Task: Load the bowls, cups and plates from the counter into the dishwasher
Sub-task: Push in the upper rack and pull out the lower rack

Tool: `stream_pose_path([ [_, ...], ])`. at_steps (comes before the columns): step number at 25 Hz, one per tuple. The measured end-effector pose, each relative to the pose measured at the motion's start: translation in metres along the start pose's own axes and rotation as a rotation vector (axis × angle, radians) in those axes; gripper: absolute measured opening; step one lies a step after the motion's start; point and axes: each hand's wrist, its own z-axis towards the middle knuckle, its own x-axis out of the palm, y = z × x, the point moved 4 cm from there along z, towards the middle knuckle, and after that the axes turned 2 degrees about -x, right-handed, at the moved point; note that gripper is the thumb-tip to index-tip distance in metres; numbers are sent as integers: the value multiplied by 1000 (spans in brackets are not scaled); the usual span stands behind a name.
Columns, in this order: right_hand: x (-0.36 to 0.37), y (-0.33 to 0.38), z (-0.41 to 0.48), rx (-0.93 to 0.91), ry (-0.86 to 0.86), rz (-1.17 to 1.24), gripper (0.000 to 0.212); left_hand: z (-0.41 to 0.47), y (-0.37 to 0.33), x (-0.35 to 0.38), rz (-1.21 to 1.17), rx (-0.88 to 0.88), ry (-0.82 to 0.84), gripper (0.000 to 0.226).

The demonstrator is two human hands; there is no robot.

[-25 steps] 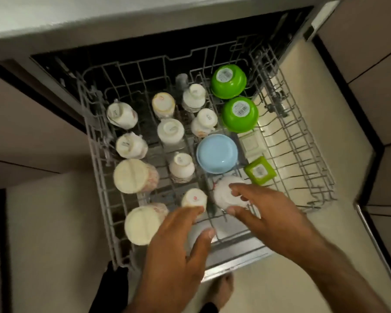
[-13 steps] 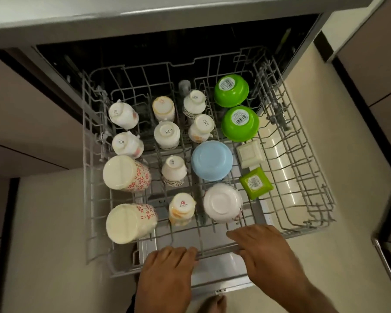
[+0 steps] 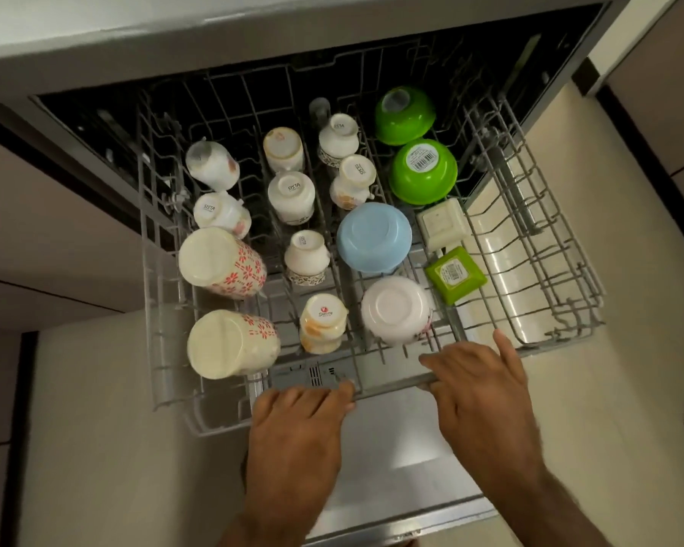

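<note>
Hands: left hand (image 3: 297,420) and right hand (image 3: 478,384) both grasp the front rail (image 3: 391,384) of the upper rack (image 3: 561,270), which is drawn out of the dishwasher.
Load: cups, mugs and bowls sit upturned behind the rail; white bowl (image 3: 395,309) nearest, blue bowl (image 3: 374,238) beyond it.
Risk: a hard shove could probably tip the leaning floral mugs (image 3: 222,262) or knock crowded cups together.
Edges: worktop (image 3: 95,29) overhangs the rack's far end.
Open room: the right bay, beyond the small green dish (image 3: 455,274), is bare.

Cream tiled floor (image 3: 95,448), brown cabinet fronts (image 3: 36,230), grey countertop (image 3: 135,21)
</note>
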Motion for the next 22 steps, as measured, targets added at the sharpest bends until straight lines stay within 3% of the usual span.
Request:
stream_pose_path([
  [7,15,-1,80,25,-6,-36,31,79,34,-2,8,56,-93,27],
  [12,25,-3,147,-45,-81,-7,19,144,63,-5,16,80,-195,25],
  [17,35,-8,223,-43,-109,25,25,217,89,-8,-46,91,-175,36],
  [22,47,-8,273,-31,-104,61,25,264,115,-7,-38,108,-192,26],
])
